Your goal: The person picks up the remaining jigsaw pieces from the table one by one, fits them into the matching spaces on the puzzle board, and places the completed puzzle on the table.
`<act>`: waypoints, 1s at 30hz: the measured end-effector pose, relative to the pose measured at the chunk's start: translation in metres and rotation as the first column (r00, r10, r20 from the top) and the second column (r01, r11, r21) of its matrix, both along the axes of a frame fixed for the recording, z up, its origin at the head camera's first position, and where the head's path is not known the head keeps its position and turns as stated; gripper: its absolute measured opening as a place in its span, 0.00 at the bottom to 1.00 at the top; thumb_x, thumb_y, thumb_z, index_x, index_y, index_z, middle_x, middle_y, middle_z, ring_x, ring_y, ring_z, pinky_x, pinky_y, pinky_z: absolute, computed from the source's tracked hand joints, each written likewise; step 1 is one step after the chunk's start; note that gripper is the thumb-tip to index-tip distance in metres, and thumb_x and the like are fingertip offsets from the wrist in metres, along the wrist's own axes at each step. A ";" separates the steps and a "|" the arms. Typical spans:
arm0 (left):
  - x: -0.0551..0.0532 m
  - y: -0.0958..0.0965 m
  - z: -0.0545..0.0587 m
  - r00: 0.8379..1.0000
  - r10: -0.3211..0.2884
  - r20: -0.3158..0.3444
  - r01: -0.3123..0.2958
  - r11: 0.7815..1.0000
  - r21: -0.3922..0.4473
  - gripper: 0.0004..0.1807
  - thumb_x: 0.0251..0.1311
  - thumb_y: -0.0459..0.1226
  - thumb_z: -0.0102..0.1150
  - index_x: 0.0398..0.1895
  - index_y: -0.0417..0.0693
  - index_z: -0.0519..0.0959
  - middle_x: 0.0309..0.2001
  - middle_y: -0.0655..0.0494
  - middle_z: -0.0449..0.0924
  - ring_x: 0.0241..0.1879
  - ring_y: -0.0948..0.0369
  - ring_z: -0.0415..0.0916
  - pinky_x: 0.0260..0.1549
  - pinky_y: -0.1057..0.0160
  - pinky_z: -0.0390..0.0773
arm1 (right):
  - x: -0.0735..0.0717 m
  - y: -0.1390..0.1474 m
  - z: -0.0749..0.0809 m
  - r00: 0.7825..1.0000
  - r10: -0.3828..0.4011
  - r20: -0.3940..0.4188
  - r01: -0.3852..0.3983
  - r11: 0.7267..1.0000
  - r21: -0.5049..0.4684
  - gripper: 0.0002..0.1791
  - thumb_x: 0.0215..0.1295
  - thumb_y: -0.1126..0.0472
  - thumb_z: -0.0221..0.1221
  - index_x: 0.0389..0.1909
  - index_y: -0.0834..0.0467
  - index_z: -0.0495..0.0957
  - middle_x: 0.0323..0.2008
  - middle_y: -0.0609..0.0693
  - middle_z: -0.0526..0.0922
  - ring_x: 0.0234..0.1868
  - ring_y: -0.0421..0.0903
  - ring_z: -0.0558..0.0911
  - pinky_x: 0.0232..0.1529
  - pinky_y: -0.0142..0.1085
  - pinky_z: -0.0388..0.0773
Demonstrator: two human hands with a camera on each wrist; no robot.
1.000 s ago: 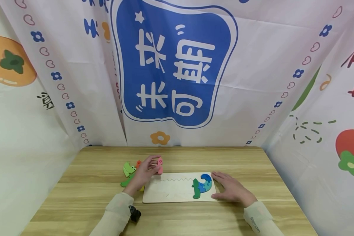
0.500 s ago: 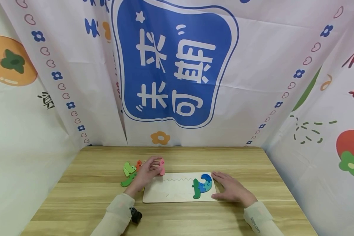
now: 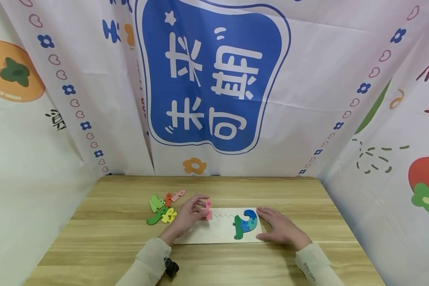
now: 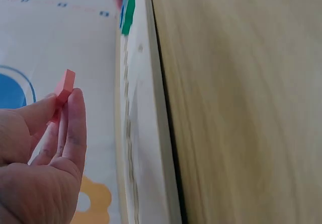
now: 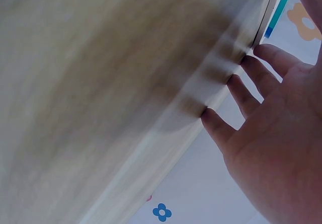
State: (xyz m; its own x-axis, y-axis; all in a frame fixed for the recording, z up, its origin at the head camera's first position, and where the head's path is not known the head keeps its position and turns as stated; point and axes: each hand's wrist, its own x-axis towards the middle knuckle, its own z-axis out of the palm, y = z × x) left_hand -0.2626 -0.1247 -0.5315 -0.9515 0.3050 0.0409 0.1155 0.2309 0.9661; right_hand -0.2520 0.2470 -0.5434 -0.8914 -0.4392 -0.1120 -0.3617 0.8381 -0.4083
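My left hand (image 3: pixel 188 216) pinches a pink puzzle piece (image 3: pixel 209 204) between thumb and fingertips, over the back left part of a pale wooden puzzle board (image 3: pixel 218 234). In the left wrist view the pink piece (image 4: pixel 65 85) stands tilted in the fingertips, apart from the board's surface. Dark green and blue pieces (image 3: pixel 249 225) lie joined at the board's right end, beside a zigzag line. My right hand (image 3: pixel 282 228) rests at the board's right edge with fingers spread. The right wrist view shows its straight fingertips (image 5: pixel 216 123) down at the tabletop and the board's edge.
Left of the board lie loose pieces: a light green crocodile head (image 3: pixel 155 203), a green piece (image 3: pixel 156 217), a yellow piece (image 3: pixel 169 215), an orange piece (image 3: pixel 168 200) and another pink piece (image 3: pixel 178 195). A printed cloth (image 3: pixel 300 79) hangs behind the wooden table (image 3: pixel 93 238).
My left hand has carried the pink piece rightward and slightly nearer, over the board. The loose yellow and pink pieces have come into sight behind it. My right hand has stayed in place.
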 end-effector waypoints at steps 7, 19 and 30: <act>0.006 0.017 -0.003 0.998 -0.050 0.034 0.050 0.999 0.000 0.25 0.70 0.32 0.64 0.68 0.47 0.72 0.55 0.44 0.77 0.42 0.57 0.84 0.46 0.53 0.88 | 0.000 0.001 0.000 1.000 -0.004 0.006 0.004 1.000 0.005 0.52 0.60 0.32 0.68 0.79 0.53 0.62 0.80 0.54 0.61 0.80 0.62 0.59 0.76 0.64 0.57; 0.011 0.037 -0.009 0.997 -0.064 0.036 0.067 0.995 -0.072 0.24 0.67 0.32 0.66 0.64 0.43 0.74 0.49 0.47 0.80 0.40 0.59 0.83 0.41 0.61 0.86 | -0.001 -0.002 0.003 1.000 0.001 -0.008 -0.001 1.000 0.006 0.53 0.60 0.33 0.68 0.79 0.55 0.62 0.80 0.55 0.61 0.80 0.63 0.59 0.76 0.65 0.57; 0.013 0.064 -0.015 0.998 -0.059 0.019 0.062 0.984 -0.165 0.21 0.69 0.34 0.66 0.62 0.47 0.75 0.46 0.52 0.80 0.41 0.59 0.81 0.42 0.61 0.85 | -0.001 0.000 0.002 1.000 -0.006 -0.001 0.006 1.000 0.002 0.52 0.60 0.33 0.69 0.79 0.55 0.63 0.80 0.55 0.61 0.80 0.63 0.59 0.76 0.65 0.56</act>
State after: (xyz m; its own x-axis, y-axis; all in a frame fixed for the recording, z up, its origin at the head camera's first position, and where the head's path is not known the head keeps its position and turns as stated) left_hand -0.2496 -0.0612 -0.5461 -0.9312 0.3635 -0.0284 0.1206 0.3805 0.9169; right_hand -0.2531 0.2470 -0.5411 -0.8939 -0.4341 -0.1117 -0.3575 0.8408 -0.4066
